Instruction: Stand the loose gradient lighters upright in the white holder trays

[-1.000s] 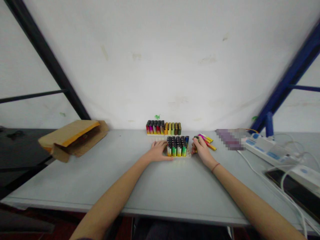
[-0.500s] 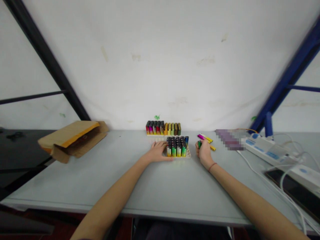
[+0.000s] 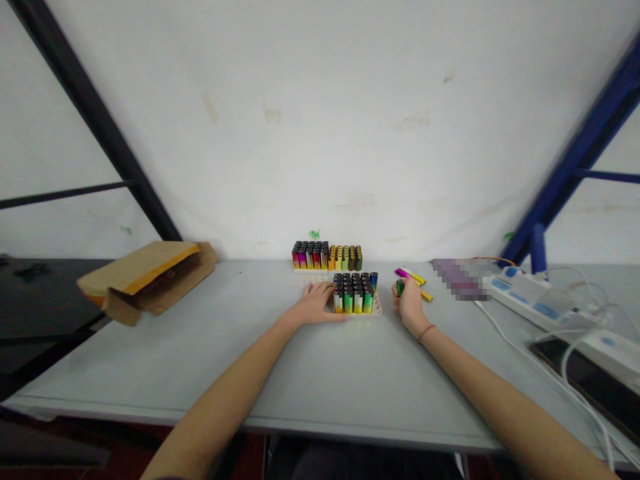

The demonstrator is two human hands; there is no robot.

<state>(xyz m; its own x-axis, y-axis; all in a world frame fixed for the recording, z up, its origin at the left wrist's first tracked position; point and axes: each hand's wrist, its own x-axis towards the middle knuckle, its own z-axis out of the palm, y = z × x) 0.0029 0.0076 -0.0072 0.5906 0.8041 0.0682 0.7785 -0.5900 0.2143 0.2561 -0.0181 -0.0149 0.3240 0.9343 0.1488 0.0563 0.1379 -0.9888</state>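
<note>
My left hand (image 3: pixel 316 305) rests against the left side of a white tray (image 3: pixel 376 309), its thumb along the front edge and its fingers behind. Upright lighters (image 3: pixel 353 293) with black tops and green, white and yellow bodies fill most of that tray; a blue one (image 3: pixel 374 280) stands at its back right. To the right of the tray, my right hand (image 3: pixel 410 305) is closed around a green lighter (image 3: pixel 400 287), whose end shows at the fingers. Several loose lighters (image 3: pixel 411 275), purple, white and yellow, lie on the table just beyond this hand.
Against the wall stand two more groups of upright lighters, one red and purple (image 3: pixel 310 256), one yellow and brown (image 3: pixel 345 258). An open cardboard box (image 3: pixel 150 277) lies at the left. On the right are a power strip (image 3: pixel 550 310), white cables and a dark phone (image 3: pixel 590 377).
</note>
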